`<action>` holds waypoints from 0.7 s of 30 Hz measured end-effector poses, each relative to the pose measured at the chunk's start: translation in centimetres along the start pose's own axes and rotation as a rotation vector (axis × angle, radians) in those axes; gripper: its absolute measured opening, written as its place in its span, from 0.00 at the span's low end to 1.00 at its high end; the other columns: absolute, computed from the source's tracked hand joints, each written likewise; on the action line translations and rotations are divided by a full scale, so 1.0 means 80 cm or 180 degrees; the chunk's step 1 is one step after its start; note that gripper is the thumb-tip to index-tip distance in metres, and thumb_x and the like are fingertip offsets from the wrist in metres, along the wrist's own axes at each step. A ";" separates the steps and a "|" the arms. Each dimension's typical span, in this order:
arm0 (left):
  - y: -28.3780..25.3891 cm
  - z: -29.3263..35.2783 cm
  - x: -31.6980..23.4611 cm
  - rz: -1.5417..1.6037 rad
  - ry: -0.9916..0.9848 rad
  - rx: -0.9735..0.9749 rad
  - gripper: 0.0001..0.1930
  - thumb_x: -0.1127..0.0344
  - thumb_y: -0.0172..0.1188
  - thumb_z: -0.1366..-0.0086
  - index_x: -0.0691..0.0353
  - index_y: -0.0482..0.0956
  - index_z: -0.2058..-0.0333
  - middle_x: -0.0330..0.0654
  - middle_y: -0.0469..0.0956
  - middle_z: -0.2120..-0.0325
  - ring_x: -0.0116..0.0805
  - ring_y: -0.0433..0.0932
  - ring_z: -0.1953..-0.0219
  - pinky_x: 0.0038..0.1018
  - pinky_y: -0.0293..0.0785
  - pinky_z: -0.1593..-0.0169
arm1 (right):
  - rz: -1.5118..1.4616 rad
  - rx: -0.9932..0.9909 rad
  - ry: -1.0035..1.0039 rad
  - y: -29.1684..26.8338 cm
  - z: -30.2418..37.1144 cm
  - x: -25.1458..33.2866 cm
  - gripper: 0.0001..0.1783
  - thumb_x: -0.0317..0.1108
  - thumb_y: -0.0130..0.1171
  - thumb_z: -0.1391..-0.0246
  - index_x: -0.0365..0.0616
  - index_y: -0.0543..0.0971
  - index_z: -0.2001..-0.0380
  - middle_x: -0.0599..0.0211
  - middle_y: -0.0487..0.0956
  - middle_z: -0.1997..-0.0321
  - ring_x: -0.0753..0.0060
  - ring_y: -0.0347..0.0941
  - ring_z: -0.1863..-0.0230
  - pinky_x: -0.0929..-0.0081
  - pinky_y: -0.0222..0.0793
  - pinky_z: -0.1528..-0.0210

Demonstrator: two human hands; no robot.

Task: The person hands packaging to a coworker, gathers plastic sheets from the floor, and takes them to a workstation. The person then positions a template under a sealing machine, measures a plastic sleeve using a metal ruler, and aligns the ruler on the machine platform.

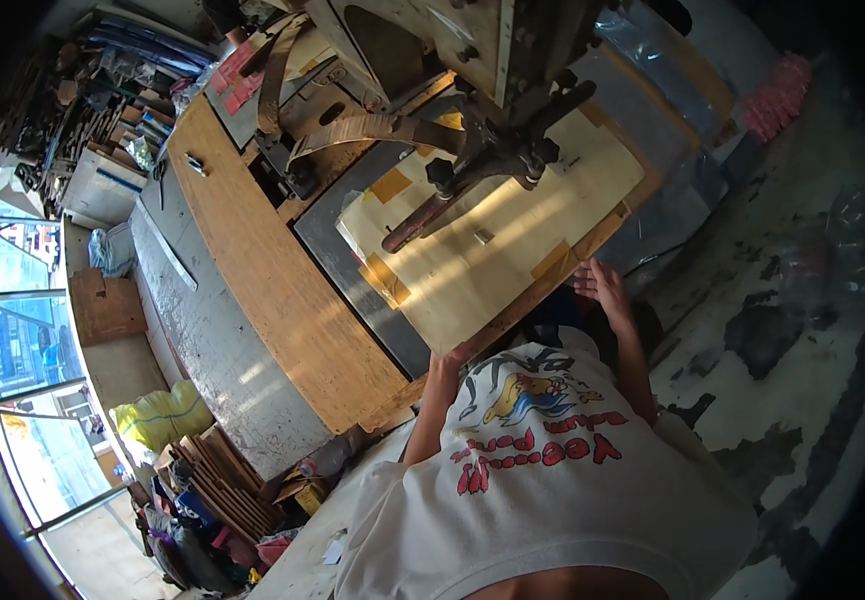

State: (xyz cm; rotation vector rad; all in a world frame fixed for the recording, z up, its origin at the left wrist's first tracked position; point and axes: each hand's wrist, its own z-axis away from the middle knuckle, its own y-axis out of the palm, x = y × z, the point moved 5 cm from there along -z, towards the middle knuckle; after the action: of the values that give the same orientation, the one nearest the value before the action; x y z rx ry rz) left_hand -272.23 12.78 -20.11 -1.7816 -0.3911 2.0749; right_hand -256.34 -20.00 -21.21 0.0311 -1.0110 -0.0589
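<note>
A pale yellow board (512, 265) lies under a dark metal press, its edges patched with brown tape (388, 282). A small metal piece (483, 237) rests on the board's middle. At the board's near left corner is my left hand (451, 356), touching or close to the edge; its fingers are mostly hidden. My right hand (604, 287) is beside the near right edge, fingers stretched and apart, with nothing seen in it. Above the board, the press's clamp arm (422, 222) reaches out from a black bolted bracket (487, 150).
A long wooden table edge (282, 310) curves along the left, with a small dark tool (195, 163) on it. Beyond are a grey worktop (222, 350), a yellow sack (162, 415) and stacked cardboard (222, 480). Pink bundled material (777, 97) lies at far right.
</note>
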 end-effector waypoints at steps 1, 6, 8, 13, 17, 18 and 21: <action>-0.003 0.001 -0.003 -0.0355 0.0196 0.0057 0.25 0.50 0.49 0.31 0.64 0.73 0.45 0.50 0.76 0.49 0.49 0.74 0.46 0.39 0.67 0.42 | 0.0030 0.0059 -0.0023 0.006 0.006 0.002 0.27 0.53 0.50 0.34 0.36 0.75 0.53 0.60 0.81 0.63 0.70 0.80 0.66 0.73 0.80 0.61; -0.016 -0.006 -0.011 0.1342 -0.0954 0.0184 0.20 0.59 0.50 0.31 0.66 0.73 0.47 0.54 0.74 0.49 0.53 0.73 0.47 0.37 0.67 0.44 | -0.0116 0.0067 -0.0032 0.009 0.015 -0.009 0.28 0.52 0.50 0.33 0.34 0.75 0.52 0.59 0.81 0.63 0.71 0.80 0.66 0.74 0.80 0.60; -0.017 -0.008 -0.016 0.1186 -0.0755 0.0245 0.20 0.60 0.50 0.31 0.67 0.73 0.47 0.54 0.74 0.49 0.53 0.73 0.47 0.37 0.67 0.44 | -0.0084 0.0157 -0.0012 0.012 0.017 -0.015 0.25 0.51 0.48 0.32 0.36 0.74 0.51 0.61 0.81 0.62 0.72 0.80 0.64 0.73 0.79 0.57; -0.024 -0.018 -0.026 0.0383 0.0063 0.0315 0.19 0.60 0.51 0.31 0.68 0.72 0.47 0.54 0.74 0.49 0.53 0.72 0.47 0.37 0.68 0.44 | -0.0110 0.0098 -0.0100 0.020 0.022 -0.018 0.24 0.49 0.48 0.32 0.35 0.74 0.52 0.60 0.81 0.63 0.71 0.80 0.63 0.73 0.79 0.57; -0.028 -0.015 -0.031 -0.0054 0.0461 0.0317 0.19 0.61 0.51 0.31 0.68 0.72 0.47 0.53 0.74 0.49 0.52 0.72 0.46 0.37 0.68 0.44 | -0.0035 0.0099 -0.0088 0.027 0.021 -0.014 0.24 0.49 0.48 0.32 0.34 0.74 0.53 0.60 0.81 0.62 0.71 0.80 0.62 0.72 0.79 0.57; -0.029 -0.014 -0.031 -0.0150 0.0561 0.0318 0.19 0.61 0.51 0.31 0.68 0.71 0.47 0.53 0.74 0.49 0.52 0.72 0.46 0.37 0.68 0.44 | -0.0035 0.0090 -0.0086 0.030 0.022 -0.013 0.24 0.49 0.48 0.32 0.34 0.74 0.53 0.60 0.81 0.62 0.71 0.80 0.62 0.72 0.79 0.57; -0.029 -0.008 -0.034 -0.0421 0.0805 0.0284 0.19 0.62 0.52 0.30 0.69 0.71 0.47 0.53 0.73 0.49 0.52 0.72 0.46 0.37 0.69 0.45 | -0.0057 0.0111 -0.0162 0.032 0.021 -0.009 0.24 0.48 0.48 0.32 0.34 0.73 0.52 0.59 0.81 0.63 0.70 0.81 0.62 0.73 0.79 0.57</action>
State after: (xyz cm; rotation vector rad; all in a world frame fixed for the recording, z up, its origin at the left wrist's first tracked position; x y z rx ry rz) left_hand -270.98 13.59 -16.79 -1.8810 -0.3288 1.7247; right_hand -258.02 -17.38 -20.77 0.0709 -1.0626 -0.0587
